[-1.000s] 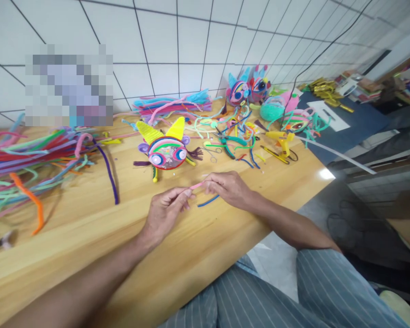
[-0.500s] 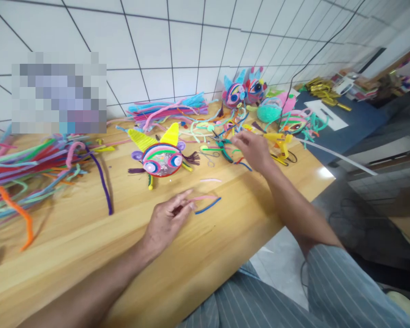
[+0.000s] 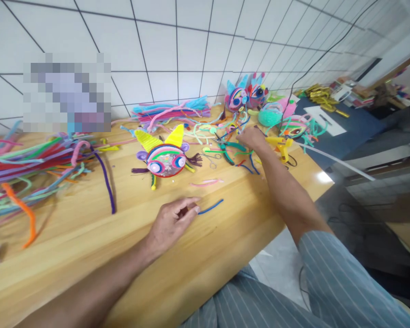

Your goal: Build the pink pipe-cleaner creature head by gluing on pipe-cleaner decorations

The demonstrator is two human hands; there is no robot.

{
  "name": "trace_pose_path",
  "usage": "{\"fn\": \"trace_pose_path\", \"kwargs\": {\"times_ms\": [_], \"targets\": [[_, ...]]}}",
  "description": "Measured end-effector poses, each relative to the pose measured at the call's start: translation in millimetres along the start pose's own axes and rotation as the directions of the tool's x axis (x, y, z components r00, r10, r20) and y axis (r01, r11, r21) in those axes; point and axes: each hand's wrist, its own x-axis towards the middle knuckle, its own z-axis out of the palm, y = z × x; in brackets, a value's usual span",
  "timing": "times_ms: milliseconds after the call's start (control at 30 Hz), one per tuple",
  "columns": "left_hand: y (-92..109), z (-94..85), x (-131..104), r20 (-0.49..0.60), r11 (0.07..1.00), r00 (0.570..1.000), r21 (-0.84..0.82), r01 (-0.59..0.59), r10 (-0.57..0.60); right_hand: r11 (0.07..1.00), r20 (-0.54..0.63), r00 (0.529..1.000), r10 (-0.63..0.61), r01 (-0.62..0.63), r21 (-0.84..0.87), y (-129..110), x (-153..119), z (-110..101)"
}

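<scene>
My left hand (image 3: 176, 221) rests low over the table, thumb and fingers apart with a gap between them. Its thumb tip is at the near end of a short blue pipe cleaner (image 3: 211, 207) that lies on the wood. Just beyond lie short pink pipe cleaner pieces (image 3: 207, 182). My right hand (image 3: 252, 138) reaches among loose craft bits, fingers curled downward; what they hold, if anything, is hidden. Beside it are teal-handled pliers (image 3: 228, 152) and small scissors (image 3: 212, 158). A decorated creature with yellow horns (image 3: 166, 160) and button-like eyes stands beyond my left hand.
Heaps of pipe cleaners (image 3: 48, 168) cover the left side, with another bundle (image 3: 172, 111) by the tiled wall. A yellow glue gun (image 3: 283, 148) lies right of my right hand. More finished creatures (image 3: 237, 98) stand behind. A blue table (image 3: 358, 123) adjoins at right.
A pink piece that was by my left fingers now lies farther off beside the other pink piece. My right hand has lowered toward the loose bits. The view has shifted slightly.
</scene>
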Motion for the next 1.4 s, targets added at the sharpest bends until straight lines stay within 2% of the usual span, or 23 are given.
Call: {"fn": "trace_pose_path", "kwargs": {"times_ms": [100,200,233,300,400,433,533,600,667,767,800,867,933,1000,1067,1167,1233,1267,1333,1400], "targets": [[-3,1.6,-1,-0.011,1.0,1.0,-0.002,0.002,-0.002,0.978,-0.048,0.993,0.109,-0.099,0.184,10,-3,-15],[-4,3.4,-1,-0.032,1.0,0.999,-0.014,-0.005,0.005,0.918,-0.011,0.991,0.134,-0.12,0.377,18,-13,-28],[-4,3.7,-1,-0.036,1.0,0.999,-0.021,-0.009,0.008,0.889,0.014,0.991,0.133,-0.126,0.44,20,-17,-32],[-2,3.7,-1,-0.04,0.999,0.999,-0.034,-0.021,0.019,0.774,0.086,0.988,0.125,-0.152,0.614,22,-24,-38],[0,3.0,0,-0.04,0.998,0.998,-0.041,-0.043,0.042,0.546,0.179,0.98,0.091,-0.199,0.814,20,-37,-44],[0,2.9,1,-0.039,0.998,0.998,-0.041,-0.048,0.047,0.504,0.19,0.978,0.082,-0.205,0.839,17,-43,-45],[-1,3.5,1,-0.033,0.998,0.998,-0.046,-0.046,0.044,0.479,0.172,0.985,0.017,-0.159,0.863,6,-74,-44],[-1,4.0,1,-0.034,0.997,0.999,-0.064,-0.033,0.031,0.474,0.117,0.988,-0.099,-0.057,0.879,-7,-105,-41],[1,3.5,-1,-0.037,0.995,0.999,-0.095,-0.011,0.007,0.506,0.04,0.97,-0.241,0.09,0.858,-23,-142,-35],[8,0.3,-3,-0.004,0.985,0.999,-0.165,0.046,-0.047,0.57,-0.15,0.882,-0.447,0.41,0.712,-52,-194,-21],[10,-0.9,-4,0.019,0.979,0.998,-0.194,0.063,-0.061,0.586,-0.235,0.838,-0.493,0.519,0.622,-61,-207,-15],[13,-2.5,-4,0.057,0.964,0.996,-0.25,0.086,-0.074,0.578,-0.372,0.717,-0.589,0.696,0.426,-79,-227,-3],[14,-2.6,-4,0.063,0.955,0.994,-0.279,0.099,-0.084,0.54,-0.461,0.598,-0.655,0.798,0.267,-92,-237,7],[13,-1.7,-2,0.052,0.956,0.994,-0.274,0.109,-0.098,0.514,-0.504,0.536,-0.678,0.835,0.196,-100,-240,15],[13,-1.1,-1,0.043,0.962,0.995,-0.252,0.103,-0.095,0.504,-0.509,0.526,-0.682,0.841,0.194,-102,-238,18],[14,-1.8,1,0.034,0.969,0.996,-0.229,0.087,-0.081,0.523,-0.487,0.559,-0.671,0.823,0.222,-94,-228,15],[14,-2.7,2,0.015,0.969,0.996,-0.232,0.085,-0.084,0.593,-0.54,0.599,-0.591,0.776,0.212,-85,-219,10],[14,-2.9,2,0.004,0.968,0.996,-0.237,0.086,-0.087,0.637,-0.59,0.603,-0.537,0.748,0.184,-81,-215,7],[13,-2.9,3,-0.013,0.966,0.995,-0.243,0.089,-0.095,0.701,-0.681,0.556,-0.476,0.708,0.088,-77,-210,3],[12,-2.2,3,-0.01,0.966,0.995,-0.242,0.095,-0.1,0.675,-0.683,0.478,-0.553,0.737,-0.03,-79,-209,2]]}}
